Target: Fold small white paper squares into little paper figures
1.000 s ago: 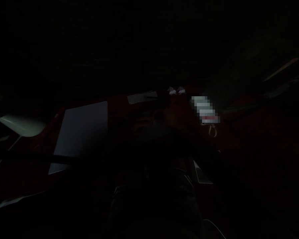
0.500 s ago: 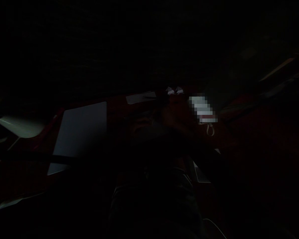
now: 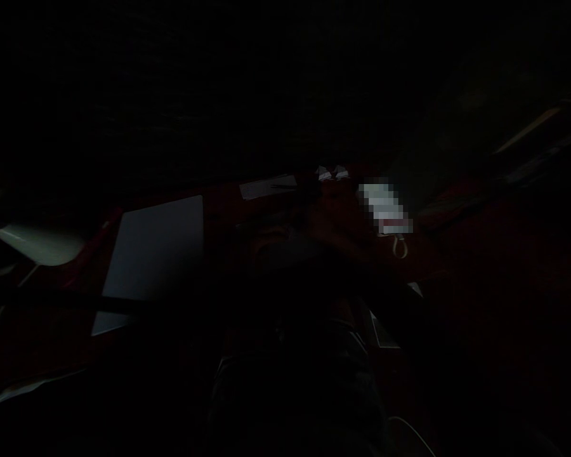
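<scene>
The scene is very dark. My left hand (image 3: 267, 238) shows dimly, its fingers bent at the left edge of a small greyish sheet of paper (image 3: 297, 249). On the other side of that paper is my right hand (image 3: 327, 230), reaching in from the right; its fingers are lost in the dark. Both forearms are almost black. Beyond the hands lie a pale paper strip (image 3: 261, 187) with a thin dark item on it and two small white folded paper pieces (image 3: 324, 173).
A large pale sheet (image 3: 162, 241) lies to the left on the reddish surface, near a white curved object (image 3: 42, 244). At right is a blurred-out bright rectangle (image 3: 385, 206) with a looped cord (image 3: 400, 247). A white-edged flat item (image 3: 385, 336) and a cable (image 3: 412, 431) are lower right.
The view has shifted very slightly. Both hands stay at the greyish paper, with only a slight change in the fingers visible.
</scene>
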Motion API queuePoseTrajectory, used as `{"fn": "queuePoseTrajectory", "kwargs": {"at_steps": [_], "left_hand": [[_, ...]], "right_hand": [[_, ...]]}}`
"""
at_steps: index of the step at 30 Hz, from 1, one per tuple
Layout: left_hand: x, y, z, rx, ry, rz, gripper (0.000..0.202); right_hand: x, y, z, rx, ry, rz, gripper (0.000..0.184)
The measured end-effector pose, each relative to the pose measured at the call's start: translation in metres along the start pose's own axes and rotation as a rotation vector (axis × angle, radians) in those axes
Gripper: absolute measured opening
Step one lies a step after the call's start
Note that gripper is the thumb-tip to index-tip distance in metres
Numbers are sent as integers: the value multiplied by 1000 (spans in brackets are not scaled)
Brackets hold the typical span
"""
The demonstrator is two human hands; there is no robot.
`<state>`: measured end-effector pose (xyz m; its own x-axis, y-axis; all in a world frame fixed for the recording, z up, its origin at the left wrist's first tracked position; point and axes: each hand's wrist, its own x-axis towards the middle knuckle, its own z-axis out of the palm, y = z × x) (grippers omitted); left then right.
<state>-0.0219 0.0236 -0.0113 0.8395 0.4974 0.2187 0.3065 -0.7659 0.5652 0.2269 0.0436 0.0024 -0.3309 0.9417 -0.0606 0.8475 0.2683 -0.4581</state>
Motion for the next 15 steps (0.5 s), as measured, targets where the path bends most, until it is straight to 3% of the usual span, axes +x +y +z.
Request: {"fn": "queuePoseTrajectory", "kwargs": {"at_steps": [15], "left_hand": [[1,3,-2,42,-17,2,41]], "right_hand": [[8,11,8,78,76,-18,24]]}}
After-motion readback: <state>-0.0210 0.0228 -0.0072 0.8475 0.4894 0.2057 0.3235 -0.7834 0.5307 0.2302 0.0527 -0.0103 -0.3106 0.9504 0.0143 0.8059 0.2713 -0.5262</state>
